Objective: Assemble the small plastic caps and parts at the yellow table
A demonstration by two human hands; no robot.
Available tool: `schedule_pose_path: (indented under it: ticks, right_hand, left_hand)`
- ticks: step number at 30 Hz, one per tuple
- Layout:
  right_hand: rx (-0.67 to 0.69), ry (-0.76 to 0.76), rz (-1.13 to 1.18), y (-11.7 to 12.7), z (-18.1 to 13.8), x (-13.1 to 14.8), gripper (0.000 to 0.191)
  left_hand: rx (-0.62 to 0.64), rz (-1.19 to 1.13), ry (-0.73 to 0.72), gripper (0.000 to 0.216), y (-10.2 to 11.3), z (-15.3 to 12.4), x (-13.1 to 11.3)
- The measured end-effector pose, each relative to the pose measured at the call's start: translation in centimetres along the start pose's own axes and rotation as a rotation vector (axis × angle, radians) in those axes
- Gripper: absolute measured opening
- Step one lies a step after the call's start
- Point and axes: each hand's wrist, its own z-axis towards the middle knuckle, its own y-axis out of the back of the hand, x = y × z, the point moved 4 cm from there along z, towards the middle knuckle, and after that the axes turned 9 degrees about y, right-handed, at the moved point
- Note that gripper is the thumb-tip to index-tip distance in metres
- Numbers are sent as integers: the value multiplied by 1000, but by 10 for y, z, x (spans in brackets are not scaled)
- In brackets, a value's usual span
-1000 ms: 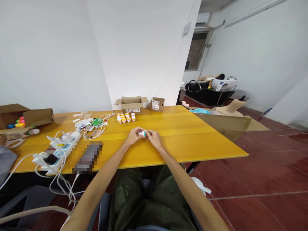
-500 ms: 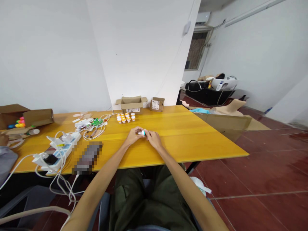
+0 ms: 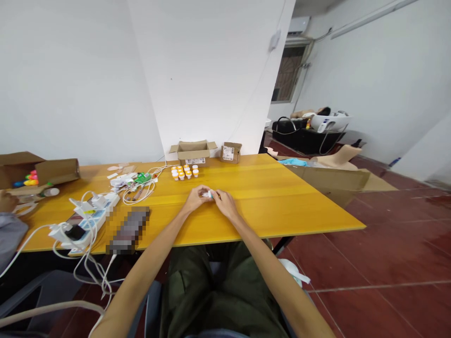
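Both my hands meet over the middle of the yellow table. My left hand pinches a small vial with a pale body, and my right hand grips its teal-capped end with closed fingers. Much of the vial is covered by my fingers. Behind my hands stands a cluster of several small orange-capped vials. An open cardboard box sits behind that cluster, against the wall.
A smaller cardboard box stands to the right of the open one. White cables, a power strip and a blurred dark object lie at the left. Another person's hand shows at the far left edge. Red tiled floor lies to the right.
Almost nothing differs. My hands stay together on the vial, with only slight shifts of the fingers.
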Motion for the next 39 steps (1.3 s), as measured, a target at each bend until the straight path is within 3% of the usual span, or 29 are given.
schedule_pose_path:
  ticks: [9,18,33,39]
  right_hand:
    - [27,-14,-56,-3,0,-5,48]
    - [-161,70,137,7,-2,7,30]
    - [50,-45,-118,0,-1,1,43]
    - [50,-39,-82,-2,0,-2,44]
  left_hand:
    - [-1,14,8,30,0,1,0]
    - [-4,7,-7,28,0,0,0]
    - [0,0,7,31,1,2,4]
    - [5,-4,11,33,1,1,2]
